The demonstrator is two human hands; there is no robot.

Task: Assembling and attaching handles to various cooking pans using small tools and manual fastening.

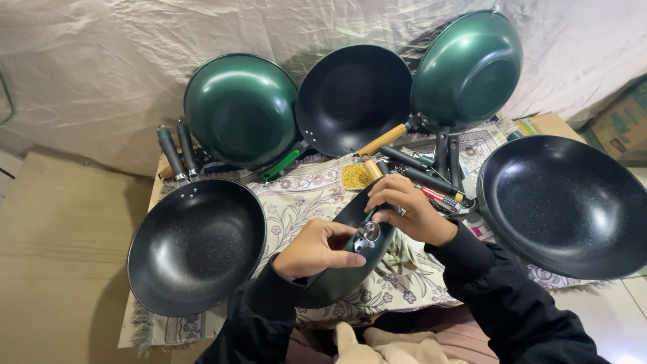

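I hold a green wok (337, 276) on edge over my lap, its rim turned toward me. My left hand (317, 246) grips the rim from the left, thumb lying along the edge beside a shiny metal handle bracket (368, 234). My right hand (408, 209) pinches the top of that bracket with its fingertips, just above the rim. Both sleeves are black.
A black wok (195, 246) lies at left and another (566, 205) at right on a floral cloth (303, 195). Three woks lean against the back sheet: green (239, 111), black (354, 98), green (468, 67). Loose handles (421, 168) and a tub of brass screws (355, 175) lie between them.
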